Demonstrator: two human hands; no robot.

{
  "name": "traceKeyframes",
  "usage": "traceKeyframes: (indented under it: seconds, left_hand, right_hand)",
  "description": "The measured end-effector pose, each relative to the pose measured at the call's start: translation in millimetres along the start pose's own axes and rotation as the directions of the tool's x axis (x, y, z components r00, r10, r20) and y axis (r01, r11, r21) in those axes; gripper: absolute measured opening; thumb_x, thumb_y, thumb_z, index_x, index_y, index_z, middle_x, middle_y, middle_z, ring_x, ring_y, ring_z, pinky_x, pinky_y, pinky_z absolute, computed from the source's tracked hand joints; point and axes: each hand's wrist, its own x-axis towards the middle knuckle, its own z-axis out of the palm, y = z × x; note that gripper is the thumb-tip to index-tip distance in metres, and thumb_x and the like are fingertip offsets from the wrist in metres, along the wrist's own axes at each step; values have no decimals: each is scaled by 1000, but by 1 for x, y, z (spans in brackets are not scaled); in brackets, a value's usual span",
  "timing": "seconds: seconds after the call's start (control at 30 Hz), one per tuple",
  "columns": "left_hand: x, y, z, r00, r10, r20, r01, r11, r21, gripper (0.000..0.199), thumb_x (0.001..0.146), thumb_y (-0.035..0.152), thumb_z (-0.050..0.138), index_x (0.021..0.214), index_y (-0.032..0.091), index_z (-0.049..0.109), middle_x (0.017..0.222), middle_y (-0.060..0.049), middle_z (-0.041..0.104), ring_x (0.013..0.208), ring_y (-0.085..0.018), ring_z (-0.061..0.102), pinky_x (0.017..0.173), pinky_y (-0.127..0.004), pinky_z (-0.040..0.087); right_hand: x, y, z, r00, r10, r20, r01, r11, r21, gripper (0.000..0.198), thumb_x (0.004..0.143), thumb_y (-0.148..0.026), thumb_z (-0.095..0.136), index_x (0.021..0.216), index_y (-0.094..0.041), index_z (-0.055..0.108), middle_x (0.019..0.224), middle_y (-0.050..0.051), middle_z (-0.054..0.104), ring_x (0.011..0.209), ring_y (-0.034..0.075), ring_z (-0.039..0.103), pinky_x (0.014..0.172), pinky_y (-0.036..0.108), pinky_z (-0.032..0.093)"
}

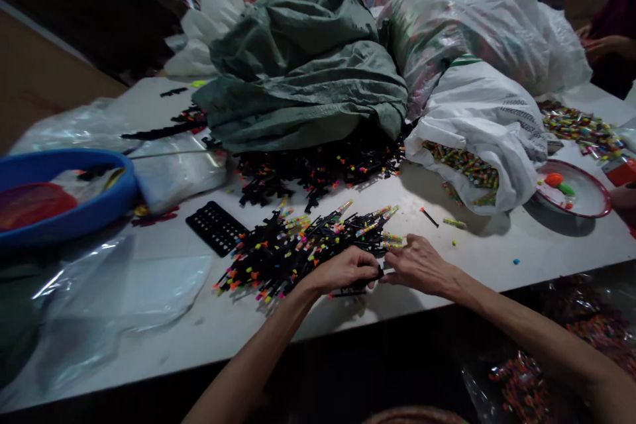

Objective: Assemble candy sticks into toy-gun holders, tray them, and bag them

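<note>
My left hand (348, 269) is closed around a small black plastic piece (380, 272), which its fingers mostly cover. Close against it, my right hand (420, 265) has thumb and fingers pinched at the piece's right end; what lies between them is too small to make out. Just beyond both hands spreads a pile of black toy guns (278, 248) with orange, pink and yellow tips, many fitted with clear tubes of coloured candy (370, 228). Another black piece (350, 291) lies on the table under my left hand.
Behind the pile sit a dark green sack (308, 93) with more black pieces and a white sack (481, 119) spilling candy tubes. A blue basin (132, 179), black perforated tray (216, 226) and plastic bags (163, 288) lie left. A red-rimmed plate (599, 202) stands right, near another person's hand (623, 199).
</note>
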Motion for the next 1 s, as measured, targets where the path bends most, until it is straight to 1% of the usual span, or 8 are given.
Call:
traceKeyframes:
  seconds: [0.13, 0.4, 0.5, 0.57, 0.63, 0.73, 0.8, 1.0]
  left_hand:
    - [-1, -2, -2, 998, 23, 57, -26, 998, 53, 33, 75, 43, 60, 70, 11, 65, 53, 3, 47, 49, -7, 33, 48, -20, 25]
    - [-4, -4, -11, 995, 27, 95, -35, 996, 81, 29, 76, 39, 58, 82, 12, 67, 60, 1, 57, 53, -8, 41, 49, -19, 29]
    - [-6, 2, -18, 996, 65, 68, -80, 964, 253, 26, 79, 34, 54, 85, 13, 68, 64, 1, 60, 56, -9, 46, 53, -19, 32]
    - [-5, 6, -33, 984, 167, -59, -129, 903, 410, 26, 80, 32, 51, 89, 15, 69, 73, 0, 64, 65, -12, 52, 60, -20, 38]
    - [-3, 7, -59, 912, 249, -325, -35, 837, 546, 28, 82, 32, 49, 96, 18, 69, 90, -2, 68, 80, -15, 57, 71, -22, 42]
    - [4, 2, -107, 649, 215, -730, 341, 776, 531, 26, 82, 28, 47, 95, 18, 68, 99, -6, 67, 92, -20, 59, 77, -26, 43]
    - [10, -7, -134, 537, 149, -830, 491, 745, 452, 16, 74, 21, 54, 81, 15, 67, 89, -11, 67, 92, -26, 59, 76, -31, 42]
    - [23, -33, -155, 432, 74, -899, 593, 727, 346, 11, 57, 6, 60, 58, 16, 56, 70, -12, 64, 93, -32, 59, 75, -32, 40]
  right_hand:
    - [-3, 0, 8, 981, -136, -138, 134, 991, -24, 35, 92, -43, 47, 78, -14, 63, 63, 9, 65, 63, 19, 58, 76, 36, 39]
    - [4, -6, 26, 949, -150, -278, 196, 970, 144, 35, 92, -37, 44, 67, -18, 60, 54, 5, 60, 49, 15, 51, 62, 32, 37]
    - [10, 0, 27, 970, -104, -220, 140, 977, 158, 29, 89, -41, 49, 76, -18, 60, 66, 6, 64, 58, 16, 56, 64, 31, 37]
    - [12, 15, 25, 989, 24, -148, -4, 992, 129, 33, 86, -49, 52, 91, -18, 59, 85, 9, 66, 68, 19, 60, 66, 31, 38]
    - [11, 37, 23, 970, 229, -82, -220, 970, 104, 39, 86, -51, 51, 104, -17, 53, 97, 10, 65, 77, 22, 62, 68, 31, 38]
    - [3, 71, 25, 891, 454, 21, -454, 889, 62, 28, 88, -30, 48, 111, -14, 49, 105, 13, 61, 86, 23, 61, 69, 30, 37]
    - [-3, 83, 31, 875, 477, 86, -482, 875, 48, 28, 83, -14, 45, 110, -13, 50, 110, 14, 58, 89, 23, 60, 69, 29, 36]
    - [-20, 85, 53, 867, 498, 28, -499, 866, 33, 32, 80, -4, 39, 106, -16, 53, 113, 13, 55, 104, 22, 52, 77, 28, 37]
